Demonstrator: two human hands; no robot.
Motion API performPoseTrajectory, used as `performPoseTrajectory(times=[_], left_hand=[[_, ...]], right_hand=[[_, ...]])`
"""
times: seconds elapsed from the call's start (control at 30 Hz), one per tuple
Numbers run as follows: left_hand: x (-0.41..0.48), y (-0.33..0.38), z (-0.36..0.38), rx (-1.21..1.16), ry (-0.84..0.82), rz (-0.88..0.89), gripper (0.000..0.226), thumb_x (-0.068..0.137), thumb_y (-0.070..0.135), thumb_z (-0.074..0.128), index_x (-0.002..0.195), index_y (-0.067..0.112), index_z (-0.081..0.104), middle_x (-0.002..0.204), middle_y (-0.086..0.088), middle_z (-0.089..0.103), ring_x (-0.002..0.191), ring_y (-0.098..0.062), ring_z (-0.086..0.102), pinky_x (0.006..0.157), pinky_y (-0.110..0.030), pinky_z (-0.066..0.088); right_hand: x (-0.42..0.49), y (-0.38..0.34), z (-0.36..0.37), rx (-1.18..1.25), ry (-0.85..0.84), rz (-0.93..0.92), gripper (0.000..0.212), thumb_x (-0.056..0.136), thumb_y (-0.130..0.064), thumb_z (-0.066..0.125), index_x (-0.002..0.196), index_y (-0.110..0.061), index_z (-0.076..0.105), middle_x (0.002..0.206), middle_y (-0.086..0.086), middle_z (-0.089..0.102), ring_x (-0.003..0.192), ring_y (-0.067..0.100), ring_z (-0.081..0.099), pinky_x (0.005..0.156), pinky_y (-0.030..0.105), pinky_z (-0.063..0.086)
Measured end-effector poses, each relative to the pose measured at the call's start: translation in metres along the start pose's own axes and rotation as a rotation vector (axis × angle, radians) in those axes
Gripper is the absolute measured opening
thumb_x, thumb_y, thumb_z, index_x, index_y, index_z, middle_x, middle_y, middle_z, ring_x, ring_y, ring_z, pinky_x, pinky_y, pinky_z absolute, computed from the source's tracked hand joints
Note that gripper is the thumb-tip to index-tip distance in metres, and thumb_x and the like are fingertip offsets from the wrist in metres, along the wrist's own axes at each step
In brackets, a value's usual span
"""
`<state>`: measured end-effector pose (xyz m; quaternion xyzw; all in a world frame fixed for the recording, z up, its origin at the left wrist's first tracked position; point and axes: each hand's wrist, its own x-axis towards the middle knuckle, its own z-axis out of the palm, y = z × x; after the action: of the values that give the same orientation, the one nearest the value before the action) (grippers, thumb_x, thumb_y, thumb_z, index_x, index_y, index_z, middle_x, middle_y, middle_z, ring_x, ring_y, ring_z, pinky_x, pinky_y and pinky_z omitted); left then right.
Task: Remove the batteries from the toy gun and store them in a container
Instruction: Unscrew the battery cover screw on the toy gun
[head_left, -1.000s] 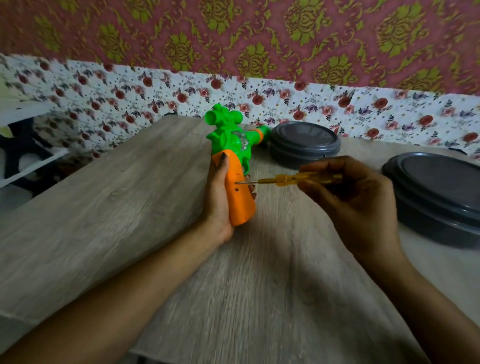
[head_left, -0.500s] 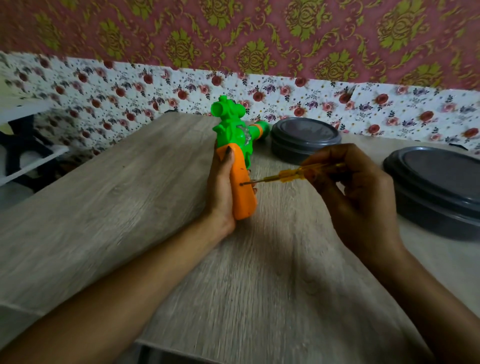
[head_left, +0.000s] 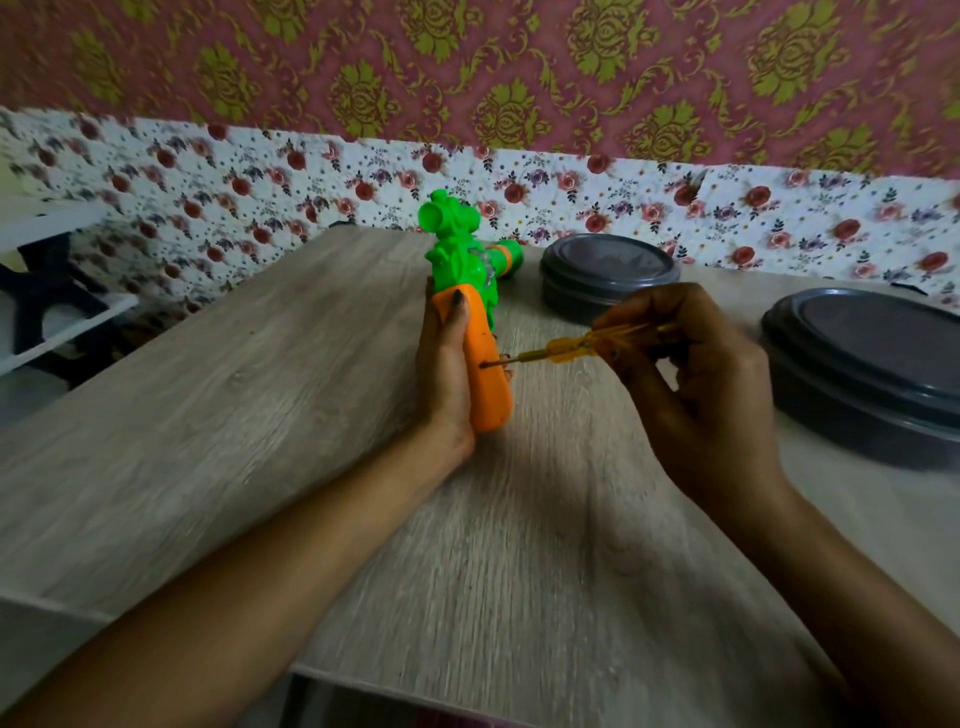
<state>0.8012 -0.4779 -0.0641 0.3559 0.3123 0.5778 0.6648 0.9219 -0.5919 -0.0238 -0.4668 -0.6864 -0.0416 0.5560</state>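
Right hand (head_left: 711, 395) has turned, pinching the screwdriver (head_left: 566, 352) into the toy gun (head_left: 491, 400) the left hand (head_left: 441, 364) clasps; batteries not out, 2 containers (head_left: 608, 275) lidded.

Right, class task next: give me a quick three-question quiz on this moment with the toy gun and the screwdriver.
1. True or false: the right hand holds the yellow screwdriver.
2. Which part of the toy gun does the screwdriver's tip touch?
3. The small container and large container on the table are: A) both lidded, B) both open, C) one open.
Key: 1 true; 2 the orange grip, held by the left hand; 3 A.
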Motion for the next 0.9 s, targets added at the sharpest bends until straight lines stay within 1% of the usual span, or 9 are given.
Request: performPoseTrajectory(times=[0.07,0.2,0.27,0.37,0.5,0.67,0.77,0.83,0.9], left_hand=[[0.0013,-0.0012,-0.0004,-0.01,0.007,-0.006,0.022,0.094,0.038,0.043,0.112,0.027,0.05,0.086,-0.008,0.053,0.066,-0.014,0.052,0.047,-0.02,0.046],[0.0037,-0.004,-0.0017,-0.002,0.016,-0.02,0.031,0.094,0.04,0.043,0.12,0.024,0.05,0.09,-0.009,0.054,0.068,-0.014,0.053,0.047,-0.02,0.048],[0.0056,-0.0055,-0.0035,0.012,0.029,-0.032,0.044,0.093,0.043,0.044,0.131,0.022,0.048,0.099,-0.011,0.057,0.072,-0.014,0.055,0.049,-0.02,0.048],[0.0078,-0.0073,-0.0054,0.03,0.035,-0.037,0.053,0.09,0.047,0.046,0.137,0.023,0.044,0.121,-0.016,0.058,0.083,-0.016,0.057,0.058,-0.025,0.048],[0.0069,-0.0057,-0.0048,0.009,0.038,-0.053,0.051,0.092,0.045,0.045,0.137,0.022,0.045,0.11,-0.011,0.058,0.073,-0.013,0.057,0.047,-0.019,0.048],[0.0084,-0.0055,-0.0051,-0.023,0.049,-0.064,0.052,0.092,0.043,0.046,0.137,0.016,0.045,0.09,-0.005,0.058,0.066,-0.013,0.055,0.044,-0.018,0.047],[0.0074,-0.0048,-0.0045,-0.018,0.038,-0.057,0.049,0.093,0.042,0.045,0.138,0.021,0.044,0.097,-0.009,0.058,0.067,-0.013,0.056,0.044,-0.018,0.047],[0.0057,-0.0039,-0.0035,-0.021,0.036,-0.056,0.047,0.094,0.041,0.044,0.137,0.023,0.044,0.102,-0.012,0.057,0.067,-0.014,0.056,0.044,-0.017,0.048],[0.0067,-0.0047,-0.004,-0.033,0.033,-0.057,0.047,0.094,0.04,0.044,0.136,0.022,0.045,0.097,-0.01,0.058,0.066,-0.013,0.055,0.044,-0.017,0.048]], right_hand=[[-0.0002,0.0013,-0.0001,0.011,0.003,0.024,0.016,0.083,-0.025,0.053,0.098,-0.018,0.052,0.092,-0.018,0.06,0.08,0.008,0.062,0.069,0.018,0.052],[-0.0005,0.0025,0.0001,0.03,0.006,0.087,0.015,0.084,-0.024,0.056,0.097,-0.02,0.052,0.091,-0.018,0.062,0.083,0.005,0.063,0.074,0.02,0.053],[-0.0003,0.0022,0.0,0.036,0.008,0.109,0.013,0.084,-0.018,0.057,0.096,-0.019,0.053,0.09,-0.017,0.062,0.082,0.005,0.064,0.073,0.021,0.053],[-0.0002,0.0013,0.0,0.035,0.006,0.121,0.014,0.083,-0.016,0.056,0.097,-0.017,0.054,0.09,-0.015,0.063,0.083,0.006,0.064,0.072,0.02,0.054],[-0.0005,0.0003,0.0004,0.043,-0.005,0.131,0.014,0.083,-0.016,0.056,0.097,-0.017,0.054,0.09,-0.014,0.063,0.083,0.005,0.064,0.073,0.019,0.053],[-0.0007,-0.0009,0.0013,0.033,0.002,0.139,0.015,0.083,-0.017,0.056,0.097,-0.018,0.053,0.09,-0.016,0.062,0.083,0.002,0.063,0.072,0.013,0.051],[-0.0012,-0.0006,0.0015,0.041,0.01,0.156,0.014,0.083,-0.017,0.056,0.096,-0.019,0.053,0.09,-0.017,0.062,0.083,0.004,0.062,0.072,0.014,0.051],[-0.0018,-0.0006,0.0003,0.029,-0.002,0.161,0.014,0.085,-0.013,0.058,0.097,-0.019,0.052,0.089,-0.017,0.061,0.084,0.005,0.062,0.074,0.015,0.052],[-0.0018,-0.0011,-0.0006,0.022,-0.011,0.167,0.019,0.086,-0.008,0.06,0.097,-0.021,0.051,0.089,-0.018,0.06,0.086,0.004,0.062,0.076,0.016,0.052]])
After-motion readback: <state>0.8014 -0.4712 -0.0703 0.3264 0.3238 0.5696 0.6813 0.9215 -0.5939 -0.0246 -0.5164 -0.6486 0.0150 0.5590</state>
